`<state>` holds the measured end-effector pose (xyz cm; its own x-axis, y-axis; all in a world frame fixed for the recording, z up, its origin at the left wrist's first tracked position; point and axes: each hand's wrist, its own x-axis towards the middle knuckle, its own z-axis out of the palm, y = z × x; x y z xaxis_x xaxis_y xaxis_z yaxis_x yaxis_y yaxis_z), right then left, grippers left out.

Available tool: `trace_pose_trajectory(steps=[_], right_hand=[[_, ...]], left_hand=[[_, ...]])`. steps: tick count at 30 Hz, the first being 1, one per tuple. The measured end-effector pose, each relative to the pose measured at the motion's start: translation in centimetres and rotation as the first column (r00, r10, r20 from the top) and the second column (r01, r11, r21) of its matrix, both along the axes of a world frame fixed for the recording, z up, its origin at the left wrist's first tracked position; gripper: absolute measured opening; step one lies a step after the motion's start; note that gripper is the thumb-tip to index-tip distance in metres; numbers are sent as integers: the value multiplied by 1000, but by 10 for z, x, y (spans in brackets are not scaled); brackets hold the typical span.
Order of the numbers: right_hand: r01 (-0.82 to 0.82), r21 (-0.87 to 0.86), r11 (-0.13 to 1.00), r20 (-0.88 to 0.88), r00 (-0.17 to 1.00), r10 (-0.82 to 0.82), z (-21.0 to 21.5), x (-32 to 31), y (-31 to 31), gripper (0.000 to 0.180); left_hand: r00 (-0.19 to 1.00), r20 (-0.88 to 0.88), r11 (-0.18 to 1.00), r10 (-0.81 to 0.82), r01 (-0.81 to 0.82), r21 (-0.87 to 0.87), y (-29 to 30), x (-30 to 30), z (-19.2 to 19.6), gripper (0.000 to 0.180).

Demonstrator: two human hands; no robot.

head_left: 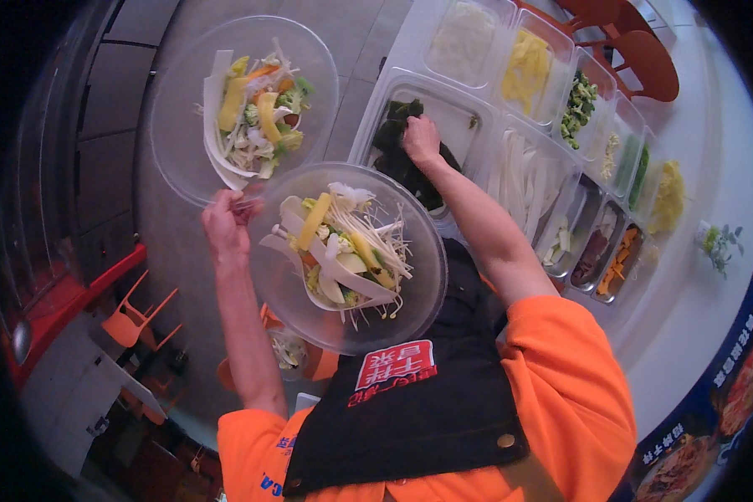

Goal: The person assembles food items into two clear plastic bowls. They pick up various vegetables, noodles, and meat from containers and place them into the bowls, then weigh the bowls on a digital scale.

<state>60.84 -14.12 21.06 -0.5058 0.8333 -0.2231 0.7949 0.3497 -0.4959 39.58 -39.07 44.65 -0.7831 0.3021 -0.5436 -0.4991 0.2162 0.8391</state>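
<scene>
My left hand [228, 224] is closed on the rim of a large clear plastic bowl [176, 109], close to where a second clear bowl [431, 289] meets it. Each bowl holds mixed vegetables: thin white mushrooms, broccoli, yellow strips and wide white strips. The second bowl is in front of my apron, nearer to me. Over to the right, my right hand [421, 139] reaches into a clear tub [456, 105] with dark green kelp [410, 171]. Its fingers are curled down on the kelp, their tips partly hidden.
Around the tub stand containers of white shreds [460, 42], yellow strips [527, 67], chopped greens [579, 109], wide white strips [519, 180] and orange pieces [619, 259]. A small plant [719, 244] is on the white counter [686, 326]. Orange chairs [138, 314] stand at lower left.
</scene>
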Motion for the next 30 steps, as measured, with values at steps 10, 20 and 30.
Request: trace_pose_trajectory(steps=[10, 20, 30], right_hand=[[-57, -387, 920, -397, 911, -111, 92, 46, 63, 24], [-377, -246, 893, -829, 560, 8, 295, -60, 31, 29], [-213, -254, 943, -369, 923, 109, 168, -6, 47, 30]], left_hand=[[999, 40, 1000, -27, 26, 9, 11, 4, -1, 10], [993, 46, 991, -109, 105, 77, 23, -1, -21, 12], [998, 21, 994, -59, 57, 92, 18, -2, -14, 11]])
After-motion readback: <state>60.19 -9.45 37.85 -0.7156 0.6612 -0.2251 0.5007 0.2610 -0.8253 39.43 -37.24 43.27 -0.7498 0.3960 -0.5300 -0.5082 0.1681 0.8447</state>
